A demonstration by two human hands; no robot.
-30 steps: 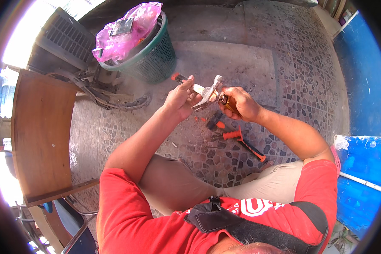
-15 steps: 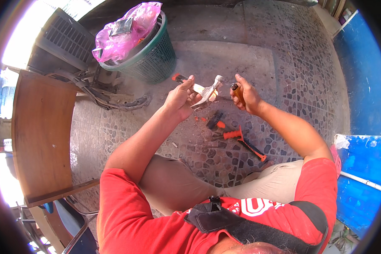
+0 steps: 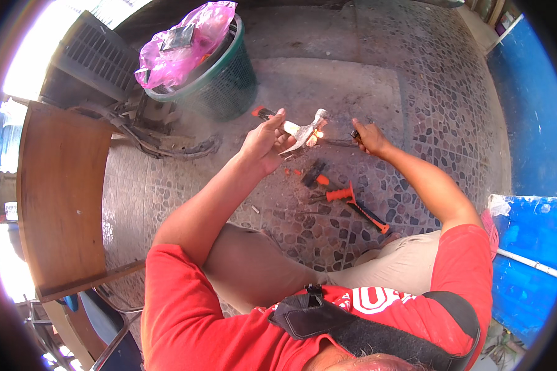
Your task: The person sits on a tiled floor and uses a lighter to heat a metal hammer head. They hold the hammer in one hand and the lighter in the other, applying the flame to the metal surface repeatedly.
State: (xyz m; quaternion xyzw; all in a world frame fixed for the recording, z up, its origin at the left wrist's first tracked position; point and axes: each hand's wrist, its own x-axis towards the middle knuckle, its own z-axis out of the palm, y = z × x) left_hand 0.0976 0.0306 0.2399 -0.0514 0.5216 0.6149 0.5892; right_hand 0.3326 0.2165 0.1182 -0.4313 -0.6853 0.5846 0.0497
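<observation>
Just above centre, the left grip (image 3: 266, 142) is pinching a hammer (image 3: 303, 133), flame (image 3: 318, 134) burning by its head; the right grip (image 3: 371, 140) is clasping a lighter (image 3: 355, 134). A basket (image 3: 230, 86) is edging upper left; floor (image 3: 442, 117) is stretching right.

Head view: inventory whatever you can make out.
Claw hammer: one, silver-headed, centre
Flame: one, orange, at claw hammer
Lighter: one, dark-ended, centre
Club hammer: one, black and orange, floor
Chisel: one, orange grip, floor
Basket: one, green, upper left
Plastic bag: one, pink, atop basket
Tabletop: one, brown, left
Chair: one, blue, lower left
Panels: two, blue, right
Shirt: one, red, bottom
Left hand: one, bare, holding claw hammer
Right hand: one, bare, holding lighter
</observation>
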